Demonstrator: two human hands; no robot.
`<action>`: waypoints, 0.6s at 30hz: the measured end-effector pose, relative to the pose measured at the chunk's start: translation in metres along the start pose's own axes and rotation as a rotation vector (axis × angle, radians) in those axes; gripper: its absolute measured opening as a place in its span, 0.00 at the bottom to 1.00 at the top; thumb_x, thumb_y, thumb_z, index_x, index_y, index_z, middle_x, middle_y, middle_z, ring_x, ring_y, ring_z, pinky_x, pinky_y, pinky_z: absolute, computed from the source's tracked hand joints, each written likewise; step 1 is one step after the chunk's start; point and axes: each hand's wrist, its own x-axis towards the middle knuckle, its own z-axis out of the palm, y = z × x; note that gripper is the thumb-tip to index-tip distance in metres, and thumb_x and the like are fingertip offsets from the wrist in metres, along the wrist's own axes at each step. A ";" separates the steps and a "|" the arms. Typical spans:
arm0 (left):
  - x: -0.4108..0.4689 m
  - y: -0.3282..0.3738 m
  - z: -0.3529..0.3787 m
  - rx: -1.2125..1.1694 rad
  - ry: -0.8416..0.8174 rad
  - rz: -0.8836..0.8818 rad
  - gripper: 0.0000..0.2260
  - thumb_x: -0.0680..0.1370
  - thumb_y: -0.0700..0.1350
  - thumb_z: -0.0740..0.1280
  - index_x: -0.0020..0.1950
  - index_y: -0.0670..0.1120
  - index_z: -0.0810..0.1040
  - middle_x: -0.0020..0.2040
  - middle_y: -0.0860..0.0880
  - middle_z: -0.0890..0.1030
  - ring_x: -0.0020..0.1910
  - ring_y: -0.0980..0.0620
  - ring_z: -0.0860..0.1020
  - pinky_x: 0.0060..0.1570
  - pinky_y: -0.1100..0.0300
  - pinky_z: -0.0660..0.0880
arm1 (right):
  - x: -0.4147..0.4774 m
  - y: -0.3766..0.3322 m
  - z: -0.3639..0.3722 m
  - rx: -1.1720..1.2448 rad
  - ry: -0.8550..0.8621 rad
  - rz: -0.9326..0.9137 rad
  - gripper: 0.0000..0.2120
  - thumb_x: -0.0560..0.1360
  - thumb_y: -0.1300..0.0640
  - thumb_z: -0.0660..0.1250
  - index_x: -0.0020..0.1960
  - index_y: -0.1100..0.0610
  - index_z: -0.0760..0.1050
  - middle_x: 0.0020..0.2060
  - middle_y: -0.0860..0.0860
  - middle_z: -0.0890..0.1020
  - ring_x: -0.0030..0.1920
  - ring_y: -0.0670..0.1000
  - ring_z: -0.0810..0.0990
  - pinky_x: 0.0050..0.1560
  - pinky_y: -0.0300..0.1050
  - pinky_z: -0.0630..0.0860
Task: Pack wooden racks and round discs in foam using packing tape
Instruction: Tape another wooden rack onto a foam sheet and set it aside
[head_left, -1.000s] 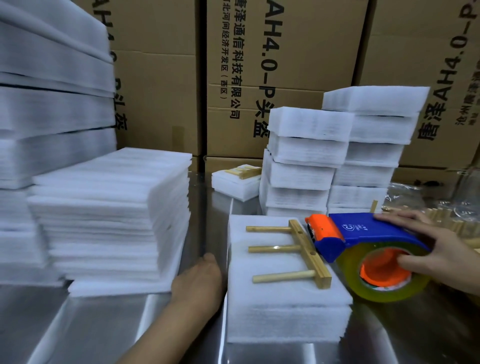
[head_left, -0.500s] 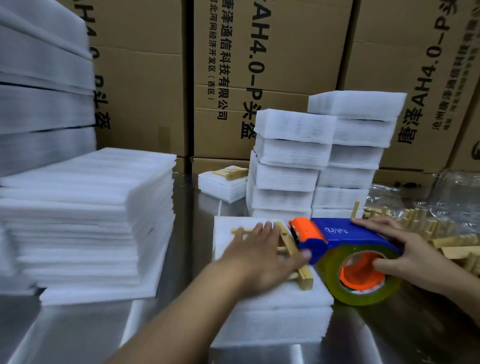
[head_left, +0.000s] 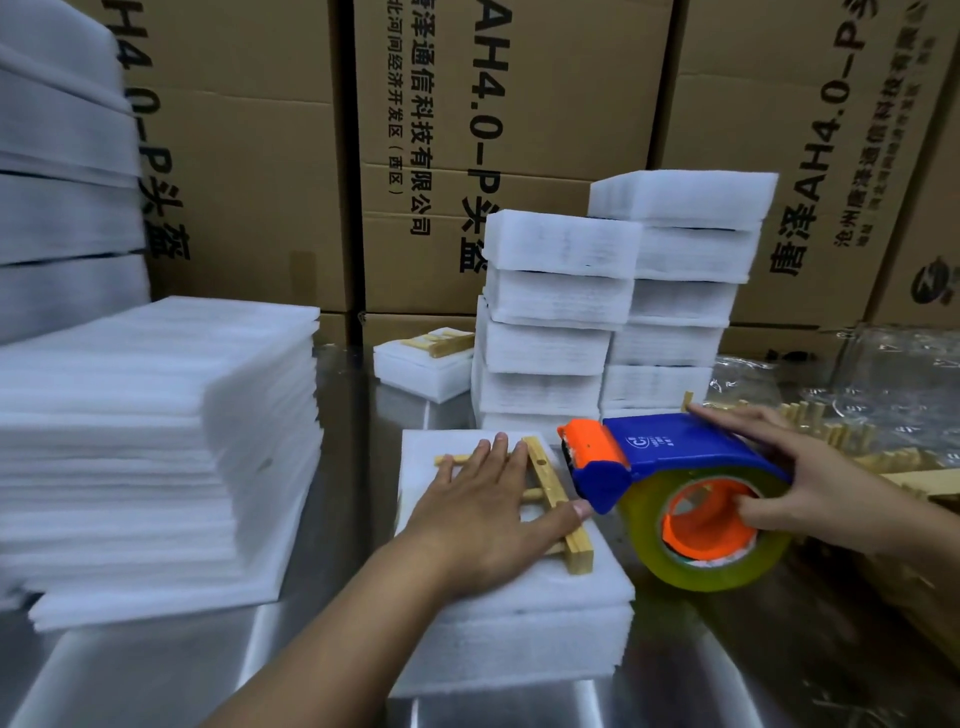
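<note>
A wooden rack (head_left: 556, 506) with three pegs lies on a white foam block (head_left: 519, 608) on the steel table. My left hand (head_left: 478, 514) lies flat over the pegs with straight fingers, pressing the rack down. My right hand (head_left: 810, 493) grips a blue and orange tape dispenser (head_left: 675, 467) loaded with a clear tape roll (head_left: 727, 566); my fingers hook inside the orange core. The dispenser's orange nose sits just right of the rack's bar. No round discs show.
A tall stack of thin foam sheets (head_left: 156, 441) stands at the left. Two stacks of wrapped foam packs (head_left: 613, 312) rise behind the block, with a small foam piece carrying a rack (head_left: 426, 364) beside them. Loose wooden racks (head_left: 852, 441) and plastic bags lie right. Cardboard boxes (head_left: 467, 156) form the back wall.
My left hand came up from the table's front edge and settled flat on the rack. The dispenser stayed beside the rack in my right hand.
</note>
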 end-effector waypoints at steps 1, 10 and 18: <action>0.000 0.000 0.000 -0.001 0.000 0.000 0.48 0.62 0.78 0.38 0.76 0.54 0.38 0.77 0.55 0.38 0.74 0.57 0.36 0.73 0.52 0.37 | 0.000 0.000 -0.002 -0.013 0.002 -0.002 0.42 0.69 0.69 0.72 0.62 0.25 0.66 0.55 0.32 0.67 0.48 0.41 0.79 0.38 0.37 0.79; 0.002 -0.001 0.002 0.004 -0.012 -0.008 0.43 0.69 0.76 0.42 0.77 0.53 0.39 0.77 0.56 0.38 0.74 0.59 0.36 0.72 0.54 0.36 | -0.015 0.011 -0.031 -0.281 0.017 -0.009 0.37 0.68 0.60 0.73 0.64 0.26 0.65 0.60 0.31 0.63 0.55 0.34 0.71 0.46 0.37 0.77; -0.002 0.000 -0.001 -0.007 -0.025 -0.007 0.42 0.70 0.74 0.44 0.77 0.54 0.39 0.77 0.56 0.37 0.74 0.59 0.36 0.73 0.54 0.36 | -0.023 0.029 -0.043 -0.266 0.057 0.036 0.43 0.67 0.68 0.73 0.65 0.27 0.65 0.63 0.33 0.64 0.58 0.35 0.71 0.48 0.41 0.78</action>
